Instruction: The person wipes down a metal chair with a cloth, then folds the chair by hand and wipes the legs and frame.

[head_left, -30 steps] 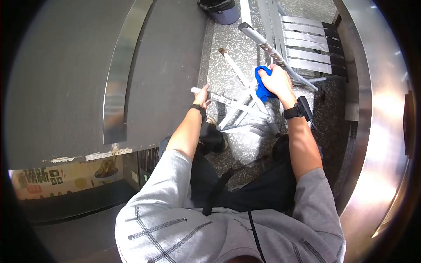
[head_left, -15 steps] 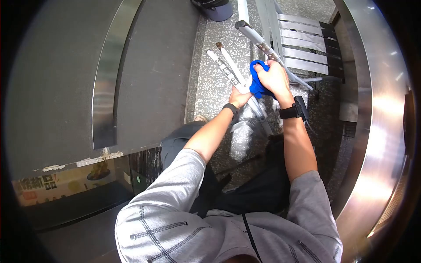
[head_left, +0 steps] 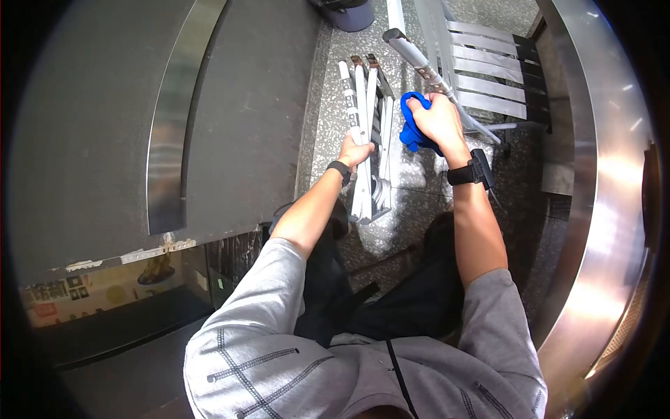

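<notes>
My left hand (head_left: 354, 151) is closed around a folded white metal-tube frame (head_left: 363, 167), which looks like a folding chair or stool. Its tubes run up and away from me, with brown worn ends and a row of holes or marks along one tube. In my right hand (head_left: 441, 124) is a bunched blue cloth (head_left: 413, 126), gripped by the fingers and apart from the folded frame. Just beyond that hand, a white tube with a dark end cap (head_left: 408, 50) slants across the slatted folding chair (head_left: 488, 70).
A dark cabinet (head_left: 251, 105) fills the left side, with a metal strip along it. On the right curves a shiny steel counter edge (head_left: 583, 209). A grey bin (head_left: 352, 17) stands at the far end of the speckled floor (head_left: 412, 183).
My left hand has moved left and slightly down, turning the folded frame more upright and away from the cloth. My right hand with the blue cloth has barely moved.
</notes>
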The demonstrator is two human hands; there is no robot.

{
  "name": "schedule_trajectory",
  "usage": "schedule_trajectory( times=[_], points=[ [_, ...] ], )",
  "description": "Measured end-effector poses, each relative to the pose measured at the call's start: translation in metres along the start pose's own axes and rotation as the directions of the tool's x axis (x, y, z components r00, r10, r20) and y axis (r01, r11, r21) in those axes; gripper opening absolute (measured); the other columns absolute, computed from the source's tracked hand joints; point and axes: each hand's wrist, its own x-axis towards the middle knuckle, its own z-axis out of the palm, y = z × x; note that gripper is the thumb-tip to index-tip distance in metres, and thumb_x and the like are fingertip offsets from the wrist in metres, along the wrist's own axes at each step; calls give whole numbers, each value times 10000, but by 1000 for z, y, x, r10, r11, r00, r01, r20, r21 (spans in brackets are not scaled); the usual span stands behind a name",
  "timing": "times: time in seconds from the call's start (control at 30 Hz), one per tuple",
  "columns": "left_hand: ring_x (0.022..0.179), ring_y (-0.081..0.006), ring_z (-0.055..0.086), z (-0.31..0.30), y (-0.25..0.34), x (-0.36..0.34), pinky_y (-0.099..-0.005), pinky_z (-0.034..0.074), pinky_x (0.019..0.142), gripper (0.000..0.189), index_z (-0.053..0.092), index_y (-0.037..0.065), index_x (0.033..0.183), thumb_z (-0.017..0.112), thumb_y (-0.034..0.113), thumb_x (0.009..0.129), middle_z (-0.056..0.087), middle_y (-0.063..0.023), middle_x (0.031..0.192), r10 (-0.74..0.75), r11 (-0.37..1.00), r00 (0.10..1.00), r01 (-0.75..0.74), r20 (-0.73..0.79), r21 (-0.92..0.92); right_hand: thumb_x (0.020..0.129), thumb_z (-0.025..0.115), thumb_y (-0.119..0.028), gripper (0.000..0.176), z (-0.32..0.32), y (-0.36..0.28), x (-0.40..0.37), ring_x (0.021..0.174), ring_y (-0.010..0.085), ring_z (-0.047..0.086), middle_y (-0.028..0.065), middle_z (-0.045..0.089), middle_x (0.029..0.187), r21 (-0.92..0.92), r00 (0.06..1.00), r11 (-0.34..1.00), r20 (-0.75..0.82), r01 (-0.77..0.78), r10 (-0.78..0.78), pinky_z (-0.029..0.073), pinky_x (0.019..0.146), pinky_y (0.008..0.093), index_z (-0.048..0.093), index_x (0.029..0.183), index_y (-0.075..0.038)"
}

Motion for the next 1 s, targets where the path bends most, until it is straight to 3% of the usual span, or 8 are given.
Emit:
schedule_trajectory(
  times=[0.17, 0.27, 0.3, 0.4, 0.57, 0.6, 0.73, 1.0],
  points=[
    [937, -180, 651, -33, 59, -34, -334, 546, 806, 531, 522, 44, 1218, 768, 85, 750, 671, -83, 1023, -172, 975, 983, 161, 63, 153, 826, 631, -469, 511, 9, 0, -1, 959, 354, 684, 223, 707, 958, -50, 1000, 999, 18, 22, -21, 505, 862, 418, 692, 1063, -21],
    [830, -163, 661, -40, 43, -27, -316, 554, 643, 508, 539, 59, 1226, 771, 92, 776, 676, -74, 1015, -24, 998, 989, 34, 147, -61, 819, 566, -551, 561, 10, -12, -12, 985, 371, 680, 216, 713, 960, -106, 987, 993, 157, 49, -32, 504, 897, 431, 721, 1046, -63],
    [664, -114, 626, -43, 58, -39, -253, 474, 458, 400, 554, 91, 1237, 704, 160, 873, 668, -38, 953, -46, 993, 975, 69, 219, -98, 823, 545, -571, 583, 13, -18, -17, 970, 374, 683, 217, 713, 934, -128, 972, 991, 234, 45, -14, 503, 891, 434, 725, 1015, -52],
    [569, -62, 565, -53, 73, -48, -207, 384, 378, 288, 570, 122, 1204, 602, 273, 961, 645, 2, 875, -82, 921, 919, 218, 386, -324, 841, 473, -632, 704, 44, -21, -29, 957, 373, 687, 263, 698, 889, -202, 900, 979, 427, -1, 89, 501, 874, 437, 718, 968, 16],
    [790, -194, 688, -52, 52, -28, -298, 580, 640, 492, 510, 112, 1291, 421, 508, 1013, 682, -124, 1013, -56, 674, 757, 510, 651, -535, 689, 634, -780, 872, 56, -27, -62, 874, 315, 685, 191, 692, 868, -91, 710, 994, 704, 62, 20, 527, 774, 367, 666, 921, 61],
    [827, -208, 688, -48, 69, -40, -326, 577, 695, 519, 503, 110, 1303, 417, 528, 1007, 680, -137, 1039, -82, 677, 775, 505, 627, -535, 667, 772, -599, 791, 91, 0, -60, 830, 290, 678, 198, 682, 909, -238, 850, 968, 524, 83, 55, 534, 733, 358, 611, 1054, 72],
    [1018, -252, 661, -52, 77, -54, -385, 518, 923, 631, 469, 116, 1363, 402, 613, 980, 660, -165, 1166, -65, 714, 803, 453, 593, -534, 676, 773, -153, 509, 111, 11, -50, 799, 223, 647, 143, 669, 944, 59, 727, 919, 632, -390, 268, 521, 685, 350, 583, 1099, 55],
    [1064, -149, 552, -90, 60, -31, -352, 431, 924, 588, 427, 186, 1426, 461, 568, 981, 603, -34, 1216, 6, 853, 840, 279, 542, -442, 696, 701, 47, 486, 79, -12, -55, 930, 204, 631, 94, 665, 1007, 388, 747, 822, 661, -417, 67, 496, 836, 332, 568, 1161, 3]
  ],
)
